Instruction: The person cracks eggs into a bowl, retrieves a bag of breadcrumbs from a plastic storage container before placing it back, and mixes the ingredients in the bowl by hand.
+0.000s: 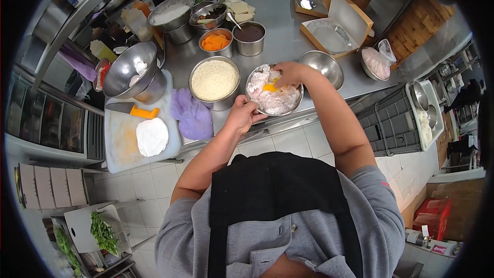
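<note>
A metal bowl [300, 104] at the table's front edge holds pale, flour-coated pieces [278, 102] with yellow egg yolk [271, 87] on top. My left hand [244, 115] grips the bowl's near left rim, thumb above and fingers below. Over the bowl's far right side, my right hand [290, 74] reaches down into the contents beside the yolk. Its fingers are spread apart and bent, with the tips partly hidden in the mix. Just left of the bowl stands a deep pot of pale crumbs [215, 79].
Behind are tubs of orange slices [215, 42] and dark sauce [249, 32] with a spoon. An empty steel bowl [322, 67] sits right. On the left, a cutting board [117, 146] bears a yellow-handled knife [143, 111], beside a purple cloth [191, 116]. Open boxes [337, 33] stand far right.
</note>
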